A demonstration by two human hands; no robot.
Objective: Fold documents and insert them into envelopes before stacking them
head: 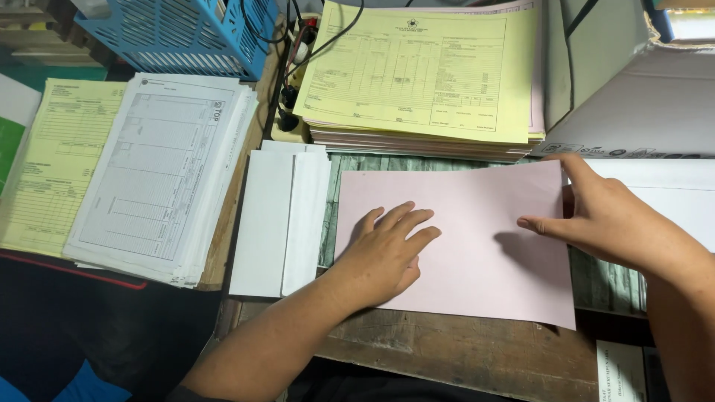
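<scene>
A blank pink sheet [477, 223] lies flat on the wooden desk [447, 350]. My left hand [383, 249] rests palm down on its left half, fingers spread and pressing on it. My right hand [596, 212] is at the sheet's right edge, index finger stretched toward the top right corner, thumb lying on the paper. Folded white sheets [279, 219] lie just left of the pink sheet.
A stack of yellow and pink forms [424, 74] sits behind the sheet. To the left lie a pile of white forms [160, 175] and yellow forms [56, 160]. A blue plastic basket [182, 30] stands at the back left, a white box [640, 97] at the right.
</scene>
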